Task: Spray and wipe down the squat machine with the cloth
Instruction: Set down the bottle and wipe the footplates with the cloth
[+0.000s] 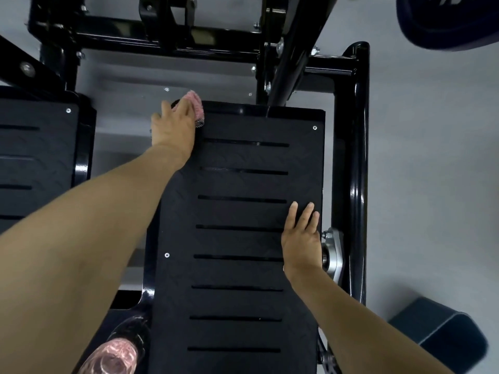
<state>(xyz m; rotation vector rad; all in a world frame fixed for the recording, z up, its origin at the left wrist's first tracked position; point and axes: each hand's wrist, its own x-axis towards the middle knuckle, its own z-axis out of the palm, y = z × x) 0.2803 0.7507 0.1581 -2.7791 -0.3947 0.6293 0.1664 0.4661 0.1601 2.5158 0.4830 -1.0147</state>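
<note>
Black footplate: left hand fingers curled on pink cloth; right hand flat, fingers straight.

Nothing legible on the squat machine: no text, label, brand or number to read. At 1 o'clock, faint white marks on a dark blue pad, cut off by the frame edge and too blurred to make out.
</note>
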